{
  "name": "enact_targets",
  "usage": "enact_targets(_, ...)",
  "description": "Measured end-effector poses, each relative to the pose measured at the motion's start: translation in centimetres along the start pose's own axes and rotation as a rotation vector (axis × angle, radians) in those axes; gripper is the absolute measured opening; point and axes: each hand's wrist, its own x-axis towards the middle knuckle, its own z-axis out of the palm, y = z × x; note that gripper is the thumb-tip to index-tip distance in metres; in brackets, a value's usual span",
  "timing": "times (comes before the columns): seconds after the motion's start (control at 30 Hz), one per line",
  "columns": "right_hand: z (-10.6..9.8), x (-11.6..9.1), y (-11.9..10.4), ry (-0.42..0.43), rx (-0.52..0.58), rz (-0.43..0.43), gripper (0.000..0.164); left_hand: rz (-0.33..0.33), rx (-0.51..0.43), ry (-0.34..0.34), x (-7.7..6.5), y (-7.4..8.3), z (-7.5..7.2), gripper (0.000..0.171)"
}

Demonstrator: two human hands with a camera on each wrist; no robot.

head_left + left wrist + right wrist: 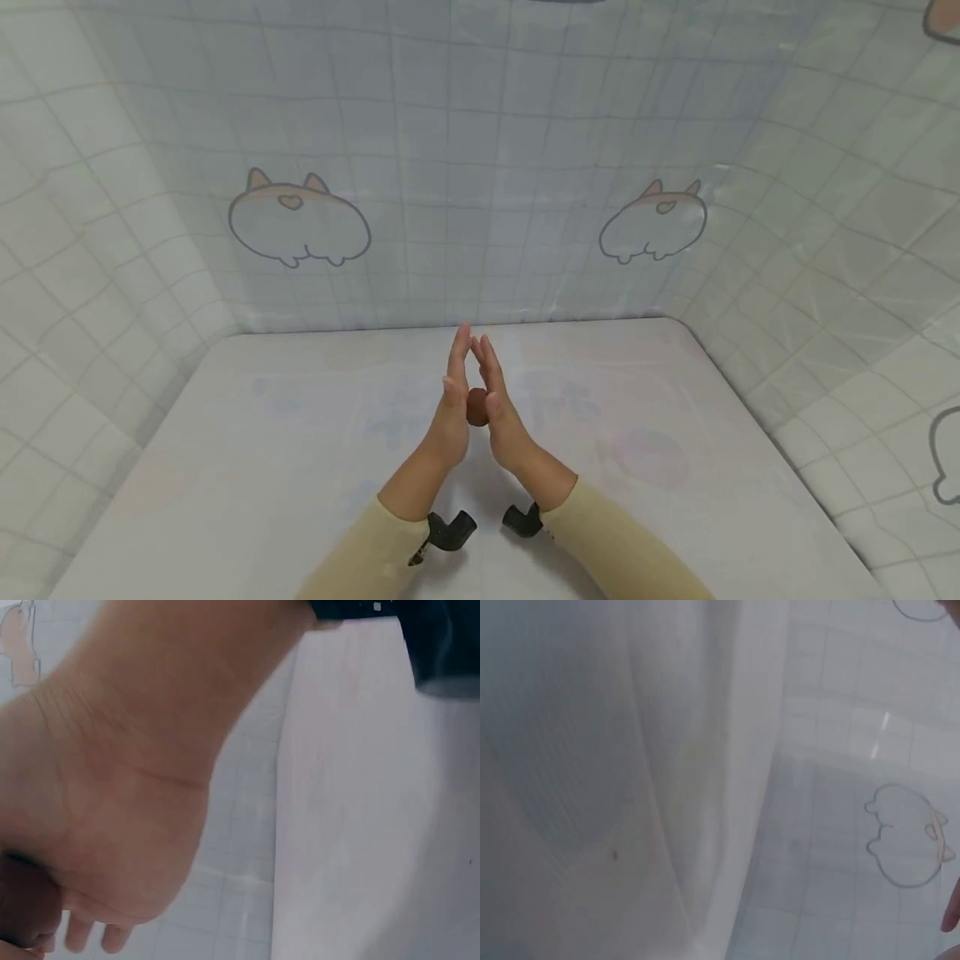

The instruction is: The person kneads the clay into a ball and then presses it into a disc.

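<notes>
At the far left there is the left wall (82, 267), pale and with a grid of thin lines. Next comes a drawing of an animal (300, 229), printed on the back wall (450, 167) with its grid. Below it, the left sleeve (367, 554), which is light yellow, reaches in over the pale bench (247, 467), and a black piece (452, 532) sits on the wrist. The left hand (452, 408) stands upright with its fingers straight, and its palm lies against a brown ball (477, 408). This ball is in the middle, above the bench, between the two palms. The right hand (502, 417) faces the left one, also with straight fingers, and presses from the other side. So the grip is flat on both sides of the ball, without curled fingers, and the hands lean together near their fingertips. Whether the fingertips really touch, I cannot tell. Further right come a second black piece (522, 522), the right sleeve (622, 550), another animal drawing (652, 229) and the right wall (847, 275).
</notes>
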Motion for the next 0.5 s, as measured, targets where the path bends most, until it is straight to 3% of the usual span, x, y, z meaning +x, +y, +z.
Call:
enact_targets(0.27, 0.7, -0.3, -1.2, -0.014, -0.044, -0.087, 0.087, -0.102, 0.005, 0.099, 0.3, -0.9, -0.3, 0.092)
enact_targets(0.5, 0.6, 0.4, -3.4, 0.036, -0.032, -0.140, 0.087, -0.191, 0.042, 0.094, -0.2, -2.2, -0.4, 0.083)
